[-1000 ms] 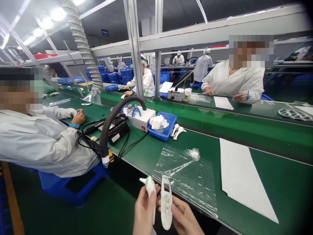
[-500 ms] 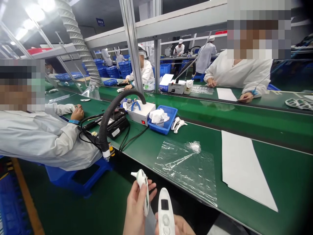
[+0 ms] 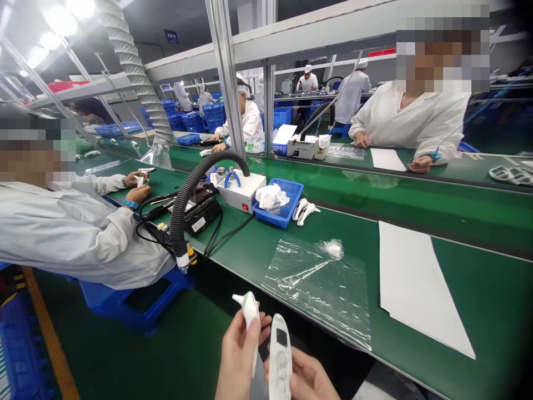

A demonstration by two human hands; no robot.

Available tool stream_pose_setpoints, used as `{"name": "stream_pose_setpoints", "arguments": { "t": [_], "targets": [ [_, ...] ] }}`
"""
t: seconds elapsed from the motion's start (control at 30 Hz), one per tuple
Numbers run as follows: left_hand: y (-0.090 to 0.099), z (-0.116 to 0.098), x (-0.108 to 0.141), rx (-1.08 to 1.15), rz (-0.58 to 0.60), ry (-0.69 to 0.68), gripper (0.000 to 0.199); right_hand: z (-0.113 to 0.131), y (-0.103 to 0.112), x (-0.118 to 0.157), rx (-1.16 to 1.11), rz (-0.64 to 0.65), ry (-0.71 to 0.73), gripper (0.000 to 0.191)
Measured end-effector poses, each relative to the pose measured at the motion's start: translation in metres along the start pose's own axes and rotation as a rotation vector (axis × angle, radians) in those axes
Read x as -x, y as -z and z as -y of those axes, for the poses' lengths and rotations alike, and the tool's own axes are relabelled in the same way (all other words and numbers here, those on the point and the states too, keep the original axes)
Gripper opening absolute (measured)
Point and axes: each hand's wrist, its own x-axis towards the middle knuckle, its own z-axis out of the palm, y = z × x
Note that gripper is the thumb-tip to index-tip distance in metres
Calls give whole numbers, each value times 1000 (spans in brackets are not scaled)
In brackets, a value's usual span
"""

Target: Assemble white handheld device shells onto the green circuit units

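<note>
In front of the bench edge, my left hand [image 3: 236, 355] is closed on a white ear thermometer body [image 3: 249, 309], its pointed probe tip aimed up and to the left. The thumb presses along its side, and the lower part is partly hidden by the hand. Close by on the right, my right hand [image 3: 308, 373] grips a long white thermometer cover [image 3: 280, 358] with a dark window near its top and rounded button shapes below. The cover stands nearly upright. A narrow gap separates the two pieces.
On the green bench lie a clear plastic sheet [image 3: 320, 294] and white paper [image 3: 410, 278]. Farther back are a blue tray [image 3: 296, 203], white thermometer pieces [image 3: 307, 212], and a white box [image 3: 239, 191] beneath a black hose [image 3: 177, 216]. A co-worker [image 3: 83, 233] sits at left.
The thermometer body has shifted slightly right and turned, showing more of its outer side. The cover has tilted and turned in my right hand. The left co-worker's hands now hold a white piece.
</note>
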Motion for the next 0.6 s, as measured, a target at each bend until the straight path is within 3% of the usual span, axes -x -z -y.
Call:
{"name": "stream_pose_setpoints", "arguments": {
  "t": [0.1,0.2,0.37,0.6],
  "targets": [
    [-4,9,1,-113,107,-42,45,3,-1,-2,184,-172,99,57],
    [-13,18,2,-94,102,-100,50,2,-1,-2,250,-251,104,63],
    [-25,28,1,-53,40,-104,56,2,1,-1,198,-272,128,58],
    [-27,46,-6,-143,73,-66,59,1,10,1,244,-239,191,50]
  ]
}}
